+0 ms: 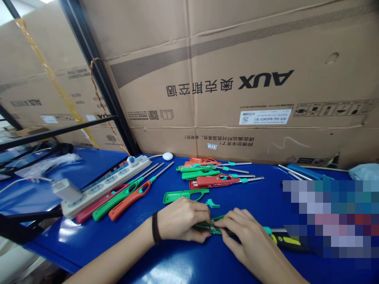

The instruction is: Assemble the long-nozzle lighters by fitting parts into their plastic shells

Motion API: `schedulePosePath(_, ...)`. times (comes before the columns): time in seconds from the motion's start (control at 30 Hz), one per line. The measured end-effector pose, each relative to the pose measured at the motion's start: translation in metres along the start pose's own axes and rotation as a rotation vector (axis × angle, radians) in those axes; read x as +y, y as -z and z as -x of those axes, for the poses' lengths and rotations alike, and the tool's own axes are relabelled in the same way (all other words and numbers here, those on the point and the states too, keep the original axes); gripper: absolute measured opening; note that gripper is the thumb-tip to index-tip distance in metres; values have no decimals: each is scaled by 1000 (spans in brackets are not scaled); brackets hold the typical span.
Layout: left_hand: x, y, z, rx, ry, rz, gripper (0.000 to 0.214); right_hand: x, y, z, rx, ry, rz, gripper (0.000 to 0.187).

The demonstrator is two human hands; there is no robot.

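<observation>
My left hand (183,219) and my right hand (239,236) both grip a green long-nosed utility lighter (207,227) near the front of the bench. Their fingers meet over its body and hide most of it. Its metal nozzle with a teal collar (268,230) points right. Just beyond my left hand lie a loose green lighter half-shell (183,195) and a small teal plastic part (212,204). A black-and-yellow tool handle (287,242) lies beside my right hand. A black band circles my left wrist.
Several red and green lighters (216,173) lie at the back, with several more (124,199) on the left. A white power strip (106,185) with a plug adapter sits on the blue workbench (189,256). Large cardboard boxes stand behind. A pixelated patch hides the right side.
</observation>
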State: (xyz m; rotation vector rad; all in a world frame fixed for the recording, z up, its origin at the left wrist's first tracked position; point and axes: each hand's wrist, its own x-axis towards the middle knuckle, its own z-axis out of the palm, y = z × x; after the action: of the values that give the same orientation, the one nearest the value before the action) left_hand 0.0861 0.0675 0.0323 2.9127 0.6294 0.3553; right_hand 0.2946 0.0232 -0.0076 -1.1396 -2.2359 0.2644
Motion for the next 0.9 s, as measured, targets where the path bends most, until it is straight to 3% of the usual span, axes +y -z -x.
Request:
schedulePosePath(0.2, -7, 7, 3, -10, 16, 29, 13, 5, 22, -6, 5, -130, -1, 14)
schedulePosePath(0.47, -15, 6, 6, 9, 57, 76, 17, 13, 30, -4, -204, -169, -40, 13)
schedulePosePath(0.63, -15, 8, 5, 32, 81, 43, 20, 16, 35, -4, -249, -209, -24, 17)
schedulePosePath(0.9, -4, -6, -4, 99, -52, 41, 24, 14, 39, -7, -249, -189, -35, 11)
